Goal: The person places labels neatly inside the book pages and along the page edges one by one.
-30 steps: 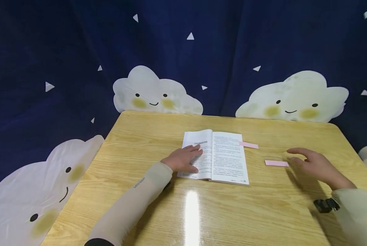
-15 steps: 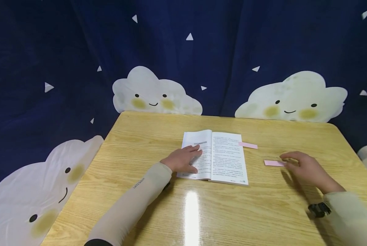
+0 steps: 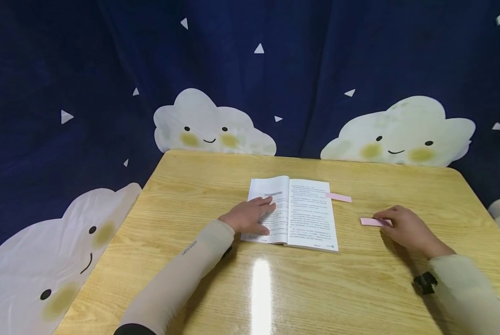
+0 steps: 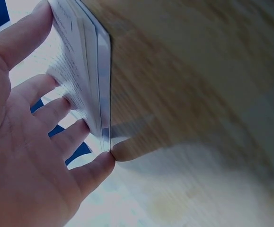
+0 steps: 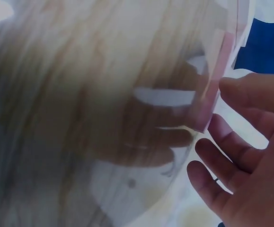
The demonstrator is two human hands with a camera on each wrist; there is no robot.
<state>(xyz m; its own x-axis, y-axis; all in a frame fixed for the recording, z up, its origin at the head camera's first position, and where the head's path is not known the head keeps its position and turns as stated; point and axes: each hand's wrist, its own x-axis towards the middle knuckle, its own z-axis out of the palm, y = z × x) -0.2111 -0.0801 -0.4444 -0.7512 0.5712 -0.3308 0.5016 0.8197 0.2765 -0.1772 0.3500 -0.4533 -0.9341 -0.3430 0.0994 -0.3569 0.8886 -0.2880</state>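
An open book (image 3: 310,214) lies on the wooden table, its printed pages facing up. My left hand (image 3: 246,217) rests on the left page with fingers spread; in the left wrist view, its fingertips lie on the page and along the edge of the book (image 4: 87,61). To the right of the book, a pink paper strip (image 3: 371,222) lies flat. My right hand (image 3: 409,230) is over that strip's right end, thumb and forefinger at its edges. The right wrist view has the strip (image 5: 215,80) beside the thumb, with the other fingers loosely extended.
Another pink strip (image 3: 339,197) sticks out from the right page's edge. The wooden table (image 3: 316,288) extends around the book, with a bright light reflection in front. Behind it hangs a dark blue curtain (image 3: 300,70) with smiling clouds.
My right hand has moved left and closer over the loose pink strip, its thumb and forefinger coming to the strip's right end. The left hand and book stay put.
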